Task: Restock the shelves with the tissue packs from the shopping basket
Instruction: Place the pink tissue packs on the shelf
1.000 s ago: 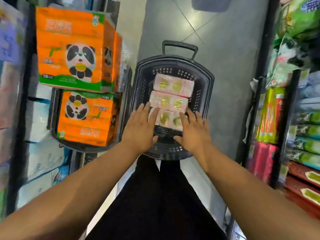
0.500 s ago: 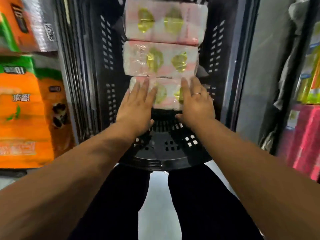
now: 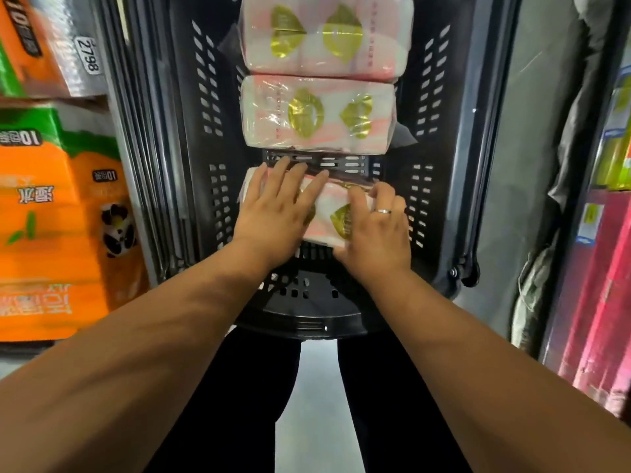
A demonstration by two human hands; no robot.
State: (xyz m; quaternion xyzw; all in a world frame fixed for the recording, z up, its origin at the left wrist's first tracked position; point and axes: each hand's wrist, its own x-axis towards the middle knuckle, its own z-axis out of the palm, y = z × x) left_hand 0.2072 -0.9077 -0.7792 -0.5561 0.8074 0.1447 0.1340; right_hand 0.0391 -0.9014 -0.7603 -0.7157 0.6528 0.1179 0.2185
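Note:
Three pink-and-white tissue packs with gold leaf marks lie in a black shopping basket (image 3: 205, 107) on the floor below me. The far pack (image 3: 324, 35) and the middle pack (image 3: 317, 114) lie flat, touching each other. The nearest pack (image 3: 327, 213) sits apart from them, with a strip of basket floor showing between. My left hand (image 3: 273, 209) lies on its left half with fingers straight and spread. My right hand (image 3: 375, 230) grips its right half, fingers curled over the top. Both hands hide much of this pack.
Large orange panda-print tissue bundles (image 3: 51, 233) are stacked close on the left, next to the basket. Red packages (image 3: 597, 285) and yellow-green ones (image 3: 614, 148) fill the shelf on the right. My legs in dark trousers stand at the basket's near rim (image 3: 307, 322), with grey floor between.
The view has dropped closer to the basket. The nearest pack has come toward me, away from the middle pack. My right fingers have curled onto it.

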